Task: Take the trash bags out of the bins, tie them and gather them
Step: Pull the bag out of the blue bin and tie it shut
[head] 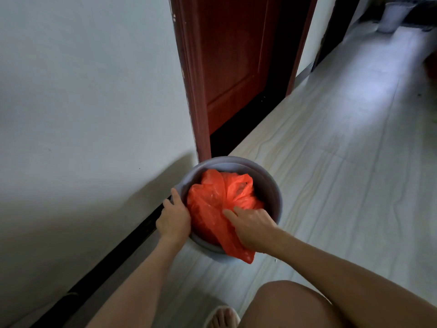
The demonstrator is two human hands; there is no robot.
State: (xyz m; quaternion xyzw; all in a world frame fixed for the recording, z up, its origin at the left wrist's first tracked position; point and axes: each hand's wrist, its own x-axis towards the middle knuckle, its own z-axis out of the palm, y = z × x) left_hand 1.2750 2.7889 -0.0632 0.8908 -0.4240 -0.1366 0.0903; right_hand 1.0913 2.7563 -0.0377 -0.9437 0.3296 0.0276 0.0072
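A round grey bin (272, 185) stands on the floor against the wall, beside a door frame. An orange-red plastic trash bag (220, 195) fills it, its top bunched loosely and one flap hanging over the near rim. My left hand (173, 217) grips the bin's left rim, fingers curled over the edge. My right hand (250, 229) holds the bag's near side, with the flap running under the palm and the index finger lying on the plastic.
A white wall with a black skirting board (132, 242) runs along the left. A dark red door (234, 62) stands just behind the bin. Pale tiled floor (343, 162) stretches away to the right. My knee (283, 306) and a slippered foot (223, 317) are at the bottom.
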